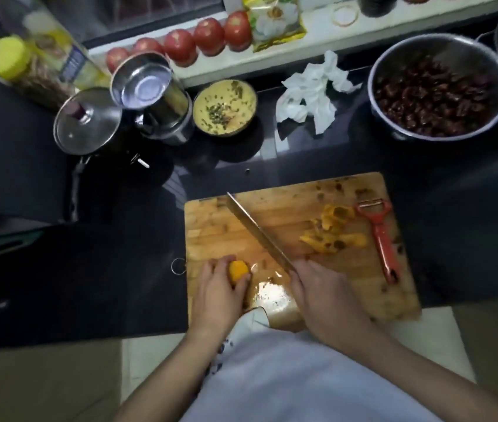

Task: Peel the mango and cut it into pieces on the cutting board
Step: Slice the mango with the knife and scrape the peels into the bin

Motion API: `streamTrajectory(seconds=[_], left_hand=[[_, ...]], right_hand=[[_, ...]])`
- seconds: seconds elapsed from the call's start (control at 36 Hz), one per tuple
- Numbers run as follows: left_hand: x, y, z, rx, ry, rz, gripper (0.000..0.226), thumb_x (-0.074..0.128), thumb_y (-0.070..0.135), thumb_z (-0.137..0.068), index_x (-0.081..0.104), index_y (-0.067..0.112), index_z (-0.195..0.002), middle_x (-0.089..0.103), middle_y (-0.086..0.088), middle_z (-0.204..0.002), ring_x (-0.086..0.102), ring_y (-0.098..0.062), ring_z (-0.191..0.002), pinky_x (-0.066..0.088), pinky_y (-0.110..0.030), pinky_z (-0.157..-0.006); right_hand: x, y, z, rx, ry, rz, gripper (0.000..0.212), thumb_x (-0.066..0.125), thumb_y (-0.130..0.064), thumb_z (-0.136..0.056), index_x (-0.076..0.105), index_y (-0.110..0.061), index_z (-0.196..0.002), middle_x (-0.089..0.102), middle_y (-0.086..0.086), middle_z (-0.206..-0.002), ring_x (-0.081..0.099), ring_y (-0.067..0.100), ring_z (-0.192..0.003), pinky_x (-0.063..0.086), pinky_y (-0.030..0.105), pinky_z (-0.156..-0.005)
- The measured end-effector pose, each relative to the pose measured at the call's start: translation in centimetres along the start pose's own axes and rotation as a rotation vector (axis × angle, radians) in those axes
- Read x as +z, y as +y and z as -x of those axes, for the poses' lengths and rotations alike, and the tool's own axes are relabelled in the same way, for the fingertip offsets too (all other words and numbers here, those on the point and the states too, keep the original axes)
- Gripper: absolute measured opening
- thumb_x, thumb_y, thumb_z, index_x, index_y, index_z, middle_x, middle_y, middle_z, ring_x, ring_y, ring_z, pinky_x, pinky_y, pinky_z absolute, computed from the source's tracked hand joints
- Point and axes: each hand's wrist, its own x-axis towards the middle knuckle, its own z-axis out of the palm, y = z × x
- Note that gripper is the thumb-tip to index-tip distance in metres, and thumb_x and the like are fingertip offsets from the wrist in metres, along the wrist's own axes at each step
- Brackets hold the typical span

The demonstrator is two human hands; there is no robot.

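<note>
While the left hand (217, 287) curls its fingers (243, 283) round the peeled mango (238, 271) at the near left corner of the board (290, 214), the right hand (320, 287) grips the knife (257, 231) by its handle, fingers wrapped tight. The blade slants up and away to the left over the board's middle, its tip near the far edge; whether it touches the wood cannot be told. Right of the blade, a heap of peels (331, 231) lies on the board, and just beyond them, along the right edge, a red peeler (380, 236). A wet patch shines on the board between the hands. Beyond the board, on the dark bench (333, 153), stand a bowl (438, 86) of dark fruit to the right, crumpled tissue (311, 92), a yellow dish (225, 106), steel tins (153, 92) and a lidded pot (88, 120). Tomatoes (208, 36) line the sill behind.
</note>
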Motion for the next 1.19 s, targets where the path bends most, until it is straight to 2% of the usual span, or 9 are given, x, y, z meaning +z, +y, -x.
streamTrajectory(seconds=[0.22,0.28,0.36,0.53,0.78,0.92,1.0,1.11,1.19], left_hand=[[1.7,-2.8,1.0,0.099,0.076,-0.004,0.050,0.067,0.034,-0.098,0.054,0.012,-0.141,0.055,-0.011,-0.127,0.047,-0.030,-0.120,0.031,-0.029,-0.100],[2.0,-2.8,1.4,0.095,0.085,0.032,0.048,0.067,0.030,-0.098,0.054,0.012,-0.140,0.053,-0.010,-0.125,0.044,-0.027,-0.118,0.033,-0.031,-0.098],[2.6,-2.8,1.9,0.073,0.091,0.062,0.038,0.065,0.022,-0.097,0.054,0.007,-0.131,0.051,-0.011,-0.122,0.039,-0.025,-0.116,0.039,-0.039,-0.096],[3.2,-2.4,2.2,0.083,0.103,0.123,0.025,0.062,0.012,-0.096,0.054,0.006,-0.119,0.049,-0.013,-0.118,0.042,-0.029,-0.111,0.040,-0.041,-0.095],[3.6,-2.0,2.2,0.075,0.102,0.120,0.025,0.060,0.011,-0.097,0.054,0.005,-0.120,0.049,-0.016,-0.120,0.042,-0.033,-0.111,0.042,-0.045,-0.096],[3.8,-2.2,2.1,0.072,0.104,0.139,0.024,0.058,0.014,-0.099,0.051,0.005,-0.121,0.047,-0.014,-0.119,0.040,-0.032,-0.112,0.041,-0.045,-0.096],[4.0,-2.5,2.0,0.077,0.101,0.131,0.036,0.058,0.019,-0.100,0.048,0.005,-0.131,0.045,-0.012,-0.122,0.038,-0.029,-0.115,0.043,-0.047,-0.095],[4.1,-2.6,2.0,0.074,0.096,0.143,0.043,0.058,0.021,-0.101,0.045,0.008,-0.139,0.045,-0.011,-0.126,0.038,-0.029,-0.119,0.044,-0.049,-0.097],[4.1,-2.5,1.9,0.068,0.090,0.155,0.044,0.059,0.022,-0.101,0.045,0.008,-0.141,0.044,-0.012,-0.128,0.038,-0.030,-0.122,0.043,-0.048,-0.101]], right_hand=[[1.5,-3.0,1.5,-0.036,-0.184,0.081,0.019,0.035,-0.031,-0.096,0.052,-0.023,-0.095,0.061,0.001,-0.086,0.062,0.038,-0.074,0.048,0.046,-0.058],[1.7,-3.6,1.8,-0.026,-0.175,0.162,0.022,0.033,-0.033,-0.089,0.052,-0.024,-0.089,0.060,-0.001,-0.078,0.062,0.035,-0.061,0.046,0.044,-0.048],[1.8,-4.3,1.9,-0.048,-0.134,0.252,0.004,0.058,-0.024,-0.080,0.054,-0.022,-0.078,0.056,-0.002,-0.064,0.057,0.029,-0.043,0.036,0.033,-0.035],[2.3,-4.2,1.8,-0.109,-0.153,0.326,0.028,0.080,-0.012,-0.063,0.055,-0.019,-0.075,0.054,0.000,-0.063,0.056,0.026,-0.041,0.033,0.030,-0.033],[1.8,-4.5,1.4,-0.137,-0.150,0.426,0.025,0.079,-0.012,-0.059,0.058,-0.020,-0.070,0.055,-0.001,-0.061,0.056,0.024,-0.041,0.024,0.026,-0.037],[1.6,-4.7,1.0,-0.147,-0.164,0.482,0.006,0.057,-0.017,-0.069,0.055,-0.023,-0.069,0.055,-0.004,-0.060,0.057,0.020,-0.041,0.016,0.028,-0.044],[1.5,-4.6,0.7,-0.142,-0.277,0.470,0.010,0.059,-0.012,-0.077,0.055,-0.020,-0.083,0.061,0.001,-0.073,0.064,0.027,-0.054,0.023,0.031,-0.046],[0.9,-5.2,0.2,-0.174,-0.332,0.402,0.036,0.020,-0.007,-0.086,0.046,-0.015,-0.110,0.060,0.009,-0.109,0.066,0.036,-0.093,0.032,0.036,-0.062],[1.2,-5.7,-0.7,-0.159,-0.364,0.372,0.028,0.031,-0.005,-0.093,0.044,-0.013,-0.116,0.060,0.010,-0.117,0.064,0.036,-0.102,0.031,0.037,-0.067]])
